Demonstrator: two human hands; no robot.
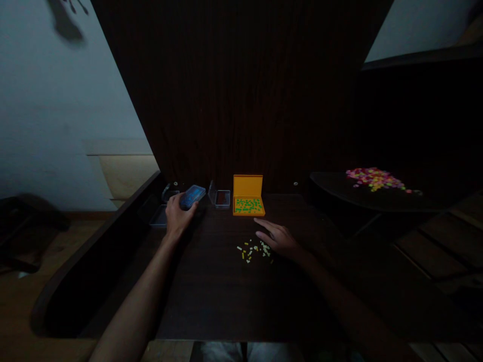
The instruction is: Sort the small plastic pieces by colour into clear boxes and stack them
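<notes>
My left hand (178,215) grips a clear plastic box (193,195) with blue contents, tilted above the back left of the dark table. My right hand (279,238) is open, fingers stretched out, beside a loose scatter of small white and yellow pieces (249,251) on the tabletop. Just beyond its fingertips stands an orange box (248,185), lid raised, with many green pieces inside. Between that box and my left hand, a small clear case (223,198) lies with its lid up and dark contents.
Another clear open case (158,216) sits behind my left wrist. A heap of pink, red and yellow pieces (375,179) lies on a curved side shelf (332,183) at right. A raised edge (101,251) borders the table at left, and a tall dark panel (241,90) rises behind.
</notes>
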